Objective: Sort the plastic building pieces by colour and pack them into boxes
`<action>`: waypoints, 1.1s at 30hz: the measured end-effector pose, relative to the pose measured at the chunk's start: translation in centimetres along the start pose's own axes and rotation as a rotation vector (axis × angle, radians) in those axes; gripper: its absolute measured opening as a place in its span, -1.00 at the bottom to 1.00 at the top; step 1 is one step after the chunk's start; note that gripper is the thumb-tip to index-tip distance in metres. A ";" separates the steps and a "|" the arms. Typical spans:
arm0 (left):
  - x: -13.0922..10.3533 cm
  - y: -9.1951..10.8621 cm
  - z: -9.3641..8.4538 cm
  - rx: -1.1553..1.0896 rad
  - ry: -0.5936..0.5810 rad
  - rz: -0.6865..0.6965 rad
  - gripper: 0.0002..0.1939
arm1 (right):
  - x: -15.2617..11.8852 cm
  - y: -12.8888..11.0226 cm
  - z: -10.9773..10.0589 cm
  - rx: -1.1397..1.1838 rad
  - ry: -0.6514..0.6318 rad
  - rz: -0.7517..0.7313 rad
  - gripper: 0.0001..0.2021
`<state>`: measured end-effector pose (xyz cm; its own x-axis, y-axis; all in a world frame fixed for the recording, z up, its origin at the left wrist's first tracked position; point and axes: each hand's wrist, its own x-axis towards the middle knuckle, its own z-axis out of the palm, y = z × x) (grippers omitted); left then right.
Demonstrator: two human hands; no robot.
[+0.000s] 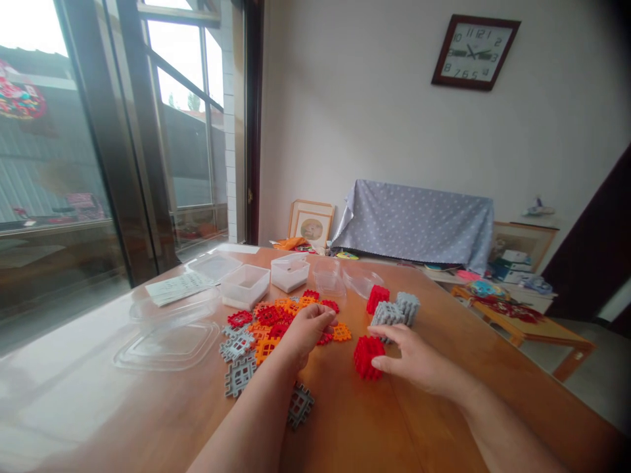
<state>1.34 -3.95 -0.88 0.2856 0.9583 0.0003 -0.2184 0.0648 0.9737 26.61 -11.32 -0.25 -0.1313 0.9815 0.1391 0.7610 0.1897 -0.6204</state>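
Over the right part of a loose pile of flat plastic interlocking tiles, my left hand [314,326] is closed, thumb against fingers. Whatever it pinches, if anything, is hidden. The pile has red tiles [269,315], orange tiles [266,349] and grey tiles [237,345]. My right hand [414,355] is open beside a red tile stack [367,358], its thumb at the stack's right edge and its fingers stretched out above. Behind it stand grey tile stacks [389,313] and another red stack [377,298]. One dark grey tile [300,405] lies by my left forearm.
Clear plastic boxes [245,287] stand along the table's far side. Clear lids [170,346] and a sheet of paper with writing [180,288] lie at the left. Beyond the wooden table [345,433] are a cloth-covered piece [419,220] and a low wooden stool [547,332].
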 end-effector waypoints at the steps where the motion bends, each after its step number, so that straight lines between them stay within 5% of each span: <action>1: 0.0 0.0 0.0 0.010 -0.013 0.003 -0.66 | -0.1 0.2 0.1 0.014 -0.003 0.013 -0.33; 8: -0.4 0.0 0.8 0.100 -0.114 -0.066 -0.79 | -0.2 1.4 -0.7 0.189 0.096 0.097 -0.71; 14: -1.2 -1.0 2.0 0.175 -0.216 -0.125 -0.78 | -0.7 3.1 0.5 0.221 -0.142 0.269 -0.82; 22: -1.8 -1.8 3.0 0.385 -0.215 -0.152 -0.63 | -0.7 2.7 1.9 0.243 -0.178 0.142 -0.77; 33: -0.7 -3.5 2.6 0.422 -0.280 -0.127 -0.56 | -0.1 4.0 3.1 0.141 -0.051 0.030 -0.80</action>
<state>4.38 -5.57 -3.72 0.5365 0.8354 -0.1196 0.2132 0.0029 0.9770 27.70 -10.56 -5.10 -0.1450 0.9860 0.0819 0.6687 0.1587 -0.7264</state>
